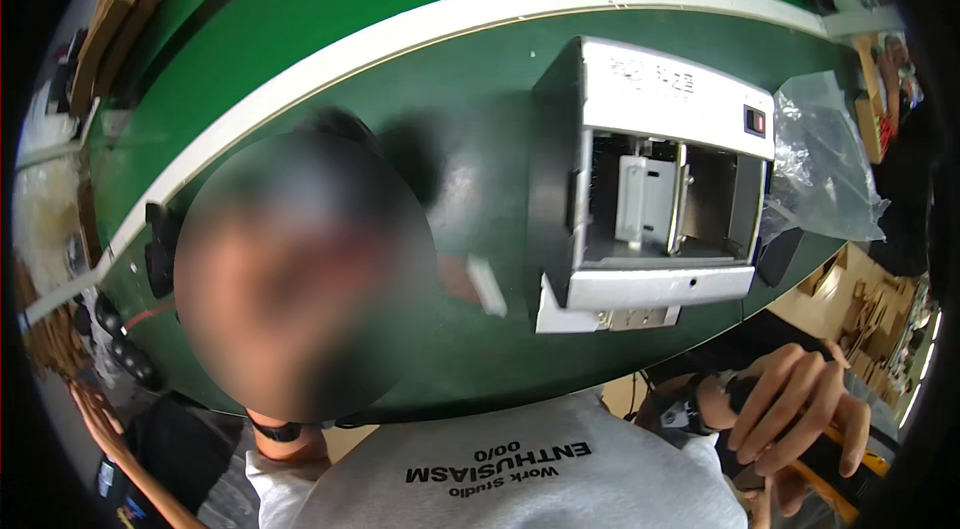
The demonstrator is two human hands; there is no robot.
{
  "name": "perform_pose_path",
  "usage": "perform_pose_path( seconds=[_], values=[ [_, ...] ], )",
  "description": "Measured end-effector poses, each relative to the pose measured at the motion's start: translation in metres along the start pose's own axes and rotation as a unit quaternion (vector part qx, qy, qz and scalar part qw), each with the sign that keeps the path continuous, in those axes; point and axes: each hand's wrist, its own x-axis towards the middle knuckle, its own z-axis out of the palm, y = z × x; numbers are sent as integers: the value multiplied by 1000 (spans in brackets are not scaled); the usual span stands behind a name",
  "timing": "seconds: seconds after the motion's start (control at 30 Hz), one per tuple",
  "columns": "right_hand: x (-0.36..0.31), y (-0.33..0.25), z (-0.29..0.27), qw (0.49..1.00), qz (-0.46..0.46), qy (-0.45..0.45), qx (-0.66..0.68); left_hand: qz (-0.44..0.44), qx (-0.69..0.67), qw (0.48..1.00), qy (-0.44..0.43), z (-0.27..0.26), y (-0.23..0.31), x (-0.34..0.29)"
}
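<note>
My right hand [800,409] hangs below the bench's near edge at the lower right. Its fingers are apart and curled downward, with nothing clearly in them, and a dark strap sits at the wrist. My left forearm, wearing a black wristband [275,429], rises at the lower left into a large blurred patch that hides the hand. A silver metal box [660,89] with an open front stands on the green bench [330,39], nearest my right hand. A small white piece [487,286] lies on the bench between the patch and the box.
A crumpled clear plastic bag [825,164] lies right of the box. A white stripe [330,59] runs along the bench. Black parts [158,249] sit at the bench's left end. Cardboard pieces [865,314] lie on the floor at the right. My grey printed shirt [520,469] fills the bottom.
</note>
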Motion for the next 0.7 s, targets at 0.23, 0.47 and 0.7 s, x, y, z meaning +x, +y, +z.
perform_pose_path(
  seconds=[0.23, 0.47, 0.7],
  values=[
    [-33, 4, -54, 982, -144, 117, -26, -25, 88, 984, 153, 80, -68, 117],
    [-42, 6, -74, 985, -125, 113, -28, -25, 82, 986, 145, 97, -108, 121],
    [-82, -20, -69, 979, -97, 115, 135, -19, 252, 960, 121, -6, -61, 49]
  ],
)
